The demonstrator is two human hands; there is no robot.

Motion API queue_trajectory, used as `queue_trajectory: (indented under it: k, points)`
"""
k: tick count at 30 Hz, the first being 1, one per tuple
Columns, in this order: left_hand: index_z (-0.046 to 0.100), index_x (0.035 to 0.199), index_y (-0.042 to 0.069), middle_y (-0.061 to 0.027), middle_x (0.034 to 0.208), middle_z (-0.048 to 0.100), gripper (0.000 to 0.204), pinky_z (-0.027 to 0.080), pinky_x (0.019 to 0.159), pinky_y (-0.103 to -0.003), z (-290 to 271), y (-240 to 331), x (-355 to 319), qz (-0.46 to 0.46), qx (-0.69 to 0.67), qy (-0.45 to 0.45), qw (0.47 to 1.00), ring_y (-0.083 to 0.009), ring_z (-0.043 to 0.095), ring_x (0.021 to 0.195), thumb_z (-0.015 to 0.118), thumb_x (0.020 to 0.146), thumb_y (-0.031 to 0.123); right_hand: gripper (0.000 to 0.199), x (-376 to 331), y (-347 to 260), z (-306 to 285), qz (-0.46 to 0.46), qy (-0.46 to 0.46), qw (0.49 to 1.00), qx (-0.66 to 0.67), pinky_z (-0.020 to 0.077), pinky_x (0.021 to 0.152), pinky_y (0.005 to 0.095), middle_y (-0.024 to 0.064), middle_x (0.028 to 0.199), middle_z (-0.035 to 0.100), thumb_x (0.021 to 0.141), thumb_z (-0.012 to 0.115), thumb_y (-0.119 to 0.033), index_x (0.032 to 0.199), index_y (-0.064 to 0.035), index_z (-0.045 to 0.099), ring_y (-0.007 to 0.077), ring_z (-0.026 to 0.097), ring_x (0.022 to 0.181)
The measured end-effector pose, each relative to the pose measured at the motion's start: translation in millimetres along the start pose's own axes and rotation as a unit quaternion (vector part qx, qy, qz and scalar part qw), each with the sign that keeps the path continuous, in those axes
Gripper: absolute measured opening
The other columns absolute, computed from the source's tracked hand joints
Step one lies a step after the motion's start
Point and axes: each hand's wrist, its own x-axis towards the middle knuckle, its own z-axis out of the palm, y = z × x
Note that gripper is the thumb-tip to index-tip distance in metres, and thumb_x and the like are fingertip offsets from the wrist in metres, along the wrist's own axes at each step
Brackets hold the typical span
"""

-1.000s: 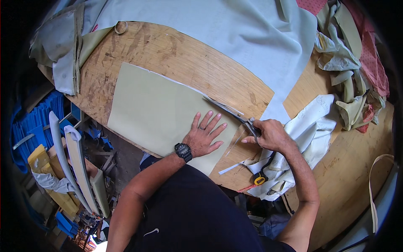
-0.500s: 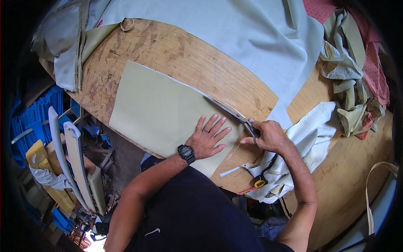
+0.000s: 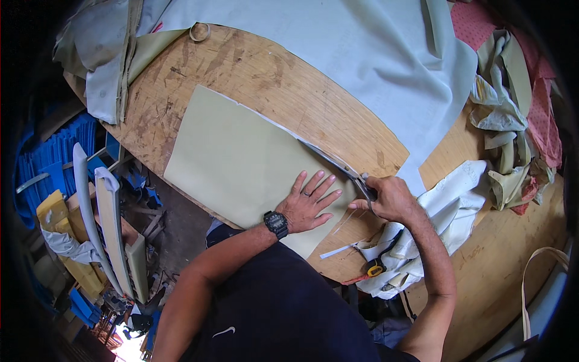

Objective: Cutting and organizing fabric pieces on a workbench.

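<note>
Lying beneath left fingers (image 3: pixel 324 188) is beige sheeting (image 3: pixel 235 154).

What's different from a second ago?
The whole view turned slightly, so the flat, pale olive-beige sheet appears farther right. Nothing was grabbed or let go: the bare right hand still holds the dark metal scissors, and the bare left hand still lies flat on the sheet.

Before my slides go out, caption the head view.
Left hand spread on sheet, right hand holding scissors at its edge.
</note>
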Motion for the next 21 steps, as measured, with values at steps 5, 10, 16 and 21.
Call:
queue_trajectory:
  k: [5, 10, 16, 21]
  points:
    - [0.043, 0.149, 0.022, -0.013, 0.161, 0.027, 0.068, 0.007, 0.12, -0.062, -1, 0, 0, -0.002, -0.004, -0.008, 1.0, -0.0349, 0.017, 0.151, 0.058, 0.09, 0.053, 0.065, 11, -8, -1, -0.023, 0.02, 1.0, 0.002, 0.0466, 0.056, 0.043, 0.0141, 0.055, 0.056, 0.074, 0.077, -0.065, 0.075, -0.0017, 0.06, 0.0335, 0.06, 0.056]
    - [0.044, 0.149, 0.023, -0.0128, 0.161, 0.027, 0.067, 0.007, 0.12, -0.062, -2, 0, 1, -0.001, 0.003, -0.003, 1.0, -0.0348, 0.018, 0.151, 0.058, 0.09, 0.053, 0.064, 15, 1, 5, -0.036, 0.029, 0.999, 0.005, 0.0462, 0.055, 0.0427, 0.0142, 0.054, 0.056, 0.075, 0.077, -0.063, 0.076, -0.0016, 0.06, 0.033, 0.059, 0.054]
    - [0.046, 0.147, 0.023, -0.0116, 0.161, 0.028, 0.065, 0.009, 0.12, -0.061, 0, 0, 0, -0.005, 0.0, 0.004, 1.0, -0.034, 0.019, 0.151, 0.059, 0.09, 0.053, 0.064, 19, -5, -3, -0.031, 0.002, 0.999, 0.01, 0.0455, 0.055, 0.0432, 0.0139, 0.054, 0.056, 0.074, 0.077, -0.064, 0.076, -0.0016, 0.06, 0.0329, 0.059, 0.054]
    - [0.047, 0.146, 0.023, -0.0113, 0.16, 0.029, 0.065, 0.009, 0.12, -0.061, 0, -2, -1, 0.0, -0.005, -0.002, 1.0, -0.034, 0.02, 0.15, 0.06, 0.089, 0.053, 0.064, 28, -22, -7, -0.023, 0.006, 1.0, -0.017, 0.0456, 0.054, 0.0434, 0.0138, 0.054, 0.056, 0.073, 0.077, -0.064, 0.075, -0.0022, 0.06, 0.0334, 0.06, 0.055]
